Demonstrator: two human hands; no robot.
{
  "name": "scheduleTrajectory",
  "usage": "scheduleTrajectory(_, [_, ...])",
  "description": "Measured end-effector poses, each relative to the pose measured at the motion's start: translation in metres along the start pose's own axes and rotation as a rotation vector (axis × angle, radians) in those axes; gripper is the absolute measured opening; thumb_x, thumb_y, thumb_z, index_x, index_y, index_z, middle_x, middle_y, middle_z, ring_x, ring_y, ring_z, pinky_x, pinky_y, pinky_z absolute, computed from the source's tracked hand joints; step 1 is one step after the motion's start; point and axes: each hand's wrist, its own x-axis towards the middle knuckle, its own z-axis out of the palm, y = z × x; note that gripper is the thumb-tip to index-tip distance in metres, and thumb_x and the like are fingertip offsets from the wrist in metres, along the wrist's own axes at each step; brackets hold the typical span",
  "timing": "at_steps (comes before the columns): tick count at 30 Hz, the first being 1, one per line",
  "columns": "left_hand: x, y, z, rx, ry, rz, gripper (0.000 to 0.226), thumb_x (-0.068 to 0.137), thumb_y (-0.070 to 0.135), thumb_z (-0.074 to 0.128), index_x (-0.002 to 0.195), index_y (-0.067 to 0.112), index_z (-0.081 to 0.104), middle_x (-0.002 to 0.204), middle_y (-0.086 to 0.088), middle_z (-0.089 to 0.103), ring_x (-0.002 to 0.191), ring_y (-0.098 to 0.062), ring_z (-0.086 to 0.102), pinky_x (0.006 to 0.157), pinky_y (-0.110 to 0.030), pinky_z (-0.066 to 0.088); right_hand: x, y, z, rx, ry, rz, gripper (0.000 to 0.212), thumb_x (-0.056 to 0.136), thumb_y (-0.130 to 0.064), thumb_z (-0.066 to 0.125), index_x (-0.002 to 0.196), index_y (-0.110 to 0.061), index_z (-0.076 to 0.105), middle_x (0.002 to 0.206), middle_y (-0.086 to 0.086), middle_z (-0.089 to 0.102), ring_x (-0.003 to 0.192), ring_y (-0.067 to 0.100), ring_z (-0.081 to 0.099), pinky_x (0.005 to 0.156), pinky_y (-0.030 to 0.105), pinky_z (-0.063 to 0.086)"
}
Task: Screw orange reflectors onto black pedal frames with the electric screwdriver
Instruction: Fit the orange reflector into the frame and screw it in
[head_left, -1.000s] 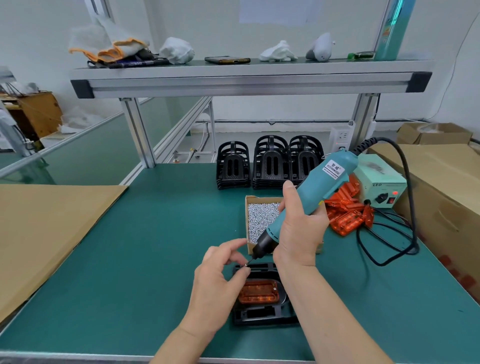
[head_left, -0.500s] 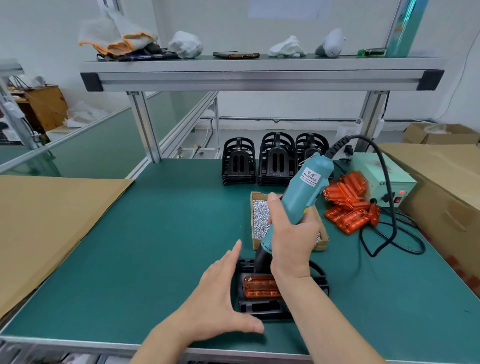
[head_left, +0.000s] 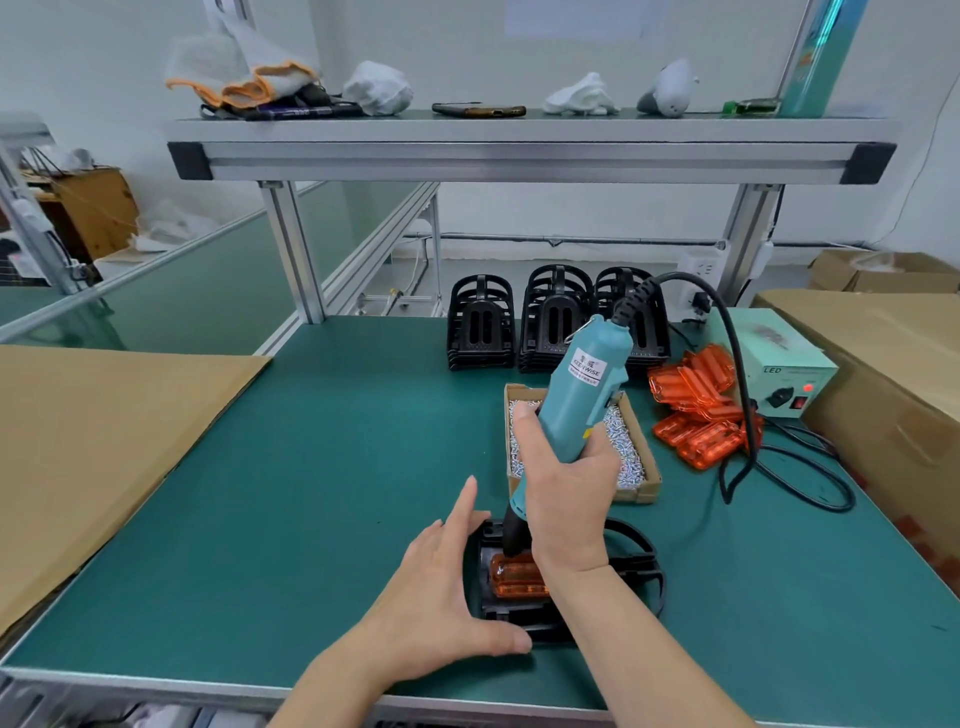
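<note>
Since a second ago the left hand (head_left: 441, 587) has dropped its pinch and lies open, fingers straight, against the left edge of the black plastic pedal frame (head_left: 631, 564). The right hand (head_left: 566, 504) grips the teal electric screwdriver (head_left: 582, 400), now steeper, tip on the orange ribbed reflector (head_left: 511, 577) in that frame.

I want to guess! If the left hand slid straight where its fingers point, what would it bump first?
Probably the left wall of the cardboard screw box, just past the left hand; depth is unclear.
</note>
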Motion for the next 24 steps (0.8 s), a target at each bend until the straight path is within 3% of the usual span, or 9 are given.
scheduleTrajectory(3, [0.0, 0.0, 0.0, 0.0, 0.005, 0.011, 0.144, 0.047, 0.074, 0.078, 0.144, 0.053, -0.026, 0.148, 0.033, 0.027, 0.14, -0.002, 0.021, 0.117, -0.031, 0.024, -0.001, 0.002, 0.001, -0.023, -0.006, -0.004, 0.027, 0.074, -0.042, 0.076, 0.069, -0.023, 0.057, 0.058, -0.009, 0.055, 0.054, 0.012, 0.049, 0.056, 0.034, 0.045])
scheduleTrajectory(7, [0.0, 0.003, -0.002, -0.01, 0.016, 0.035, 0.143, 0.049, 0.072, 0.08, 0.146, 0.049, -0.022, 0.149, 0.03, 0.029, 0.143, -0.004, 0.022, 0.118, -0.035, 0.025, -0.004, 0.001, 0.004, -0.065, -0.084, -0.051, 0.025, 0.075, -0.043, 0.075, 0.073, -0.023, 0.061, 0.06, -0.007, 0.056, 0.055, 0.011, 0.05, 0.057, 0.03, 0.045])
scheduleTrajectory(13, [0.002, 0.007, -0.003, -0.027, 0.021, 0.089, 0.141, 0.054, 0.062, 0.084, 0.154, 0.037, -0.013, 0.147, 0.028, 0.036, 0.141, -0.007, 0.031, 0.117, -0.036, 0.027, -0.007, 0.0, 0.005, -0.049, -0.136, -0.06, 0.028, 0.076, -0.042, 0.075, 0.079, -0.017, 0.062, 0.07, 0.009, 0.062, 0.061, 0.015, 0.055, 0.059, 0.038, 0.05])
scheduleTrajectory(19, [0.002, 0.011, -0.003, -0.042, 0.038, 0.105, 0.137, 0.055, 0.056, 0.085, 0.156, 0.033, -0.005, 0.142, 0.029, 0.043, 0.136, -0.005, 0.038, 0.113, -0.034, 0.033, -0.007, 0.007, 0.005, -0.049, -0.15, -0.059, 0.036, 0.074, -0.045, 0.075, 0.075, -0.013, 0.058, 0.063, 0.0, 0.056, 0.058, 0.01, 0.051, 0.056, 0.027, 0.046])
scheduleTrajectory(24, [0.003, 0.013, -0.002, -0.049, 0.036, 0.097, 0.134, 0.056, 0.053, 0.085, 0.156, 0.032, -0.002, 0.139, 0.03, 0.046, 0.134, -0.006, 0.041, 0.112, -0.035, 0.034, -0.008, 0.01, 0.006, -0.037, -0.144, -0.028, 0.032, 0.072, -0.047, 0.076, 0.073, -0.021, 0.056, 0.064, -0.008, 0.057, 0.059, 0.01, 0.051, 0.057, 0.031, 0.046])
